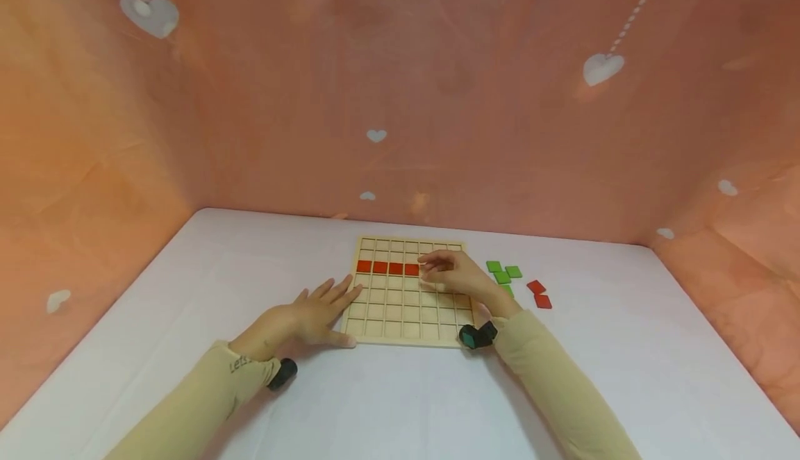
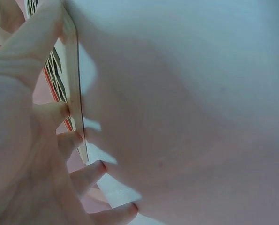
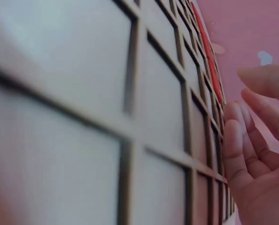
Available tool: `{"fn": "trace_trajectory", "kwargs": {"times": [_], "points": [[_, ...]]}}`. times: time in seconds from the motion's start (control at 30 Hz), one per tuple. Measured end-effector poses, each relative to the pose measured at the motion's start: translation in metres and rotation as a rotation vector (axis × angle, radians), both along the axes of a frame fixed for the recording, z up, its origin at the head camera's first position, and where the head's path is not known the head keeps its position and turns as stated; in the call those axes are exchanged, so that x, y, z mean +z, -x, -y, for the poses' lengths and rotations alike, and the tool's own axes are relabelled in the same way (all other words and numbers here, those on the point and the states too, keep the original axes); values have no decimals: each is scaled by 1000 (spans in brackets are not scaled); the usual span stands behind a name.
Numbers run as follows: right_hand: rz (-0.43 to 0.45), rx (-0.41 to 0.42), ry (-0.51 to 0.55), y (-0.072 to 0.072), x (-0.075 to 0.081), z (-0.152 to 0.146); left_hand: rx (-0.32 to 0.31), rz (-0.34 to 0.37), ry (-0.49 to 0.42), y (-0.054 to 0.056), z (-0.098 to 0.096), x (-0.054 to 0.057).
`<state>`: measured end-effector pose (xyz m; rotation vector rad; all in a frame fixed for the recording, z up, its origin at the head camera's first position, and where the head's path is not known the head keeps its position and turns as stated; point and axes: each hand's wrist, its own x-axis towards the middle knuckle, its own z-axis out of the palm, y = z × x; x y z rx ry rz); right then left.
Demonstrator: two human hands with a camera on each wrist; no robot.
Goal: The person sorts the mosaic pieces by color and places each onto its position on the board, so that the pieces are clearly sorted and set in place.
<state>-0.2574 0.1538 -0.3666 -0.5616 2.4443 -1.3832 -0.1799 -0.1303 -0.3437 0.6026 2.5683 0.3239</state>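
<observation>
A wooden grid board (image 1: 394, 312) lies flat on the table, its square cells edged by raised strips. Several red square tiles (image 1: 380, 267) form an unbroken line from the left edge in the third row from the far side. My left hand (image 1: 315, 316), fingers spread, touches the board's left edge with thumb and fingertips; the left wrist view shows some fingers on the table beside it. Over the board, my right hand (image 1: 455, 272) hovers with loosely bent fingers just right of the last red tile. No tile shows between its fingers (image 3: 233, 140) in the right wrist view.
Several loose green tiles (image 1: 502, 277) lie right of the board, partly behind the right forearm. Two loose red tiles (image 1: 542, 301) are farther right. A white table (image 1: 387, 404) carries everything, with a pinkish-orange heart-patterned cloth (image 1: 469, 133) standing behind and at both sides.
</observation>
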Motion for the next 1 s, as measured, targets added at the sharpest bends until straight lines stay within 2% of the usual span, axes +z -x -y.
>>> {"fn": "trace_trajectory", "kwargs": {"times": [0.4, 0.8, 1.0], "points": [[7, -83, 37, -11, 1, -29, 18, -3, -23, -2, 1, -3], [-11, -147, -29, -21, 6, -59, 18, 8, -32, -2, 2, -2], [-22, -200, -105, -27, 9, -76, -2, -22, -40, -4, 2, -1]]}}
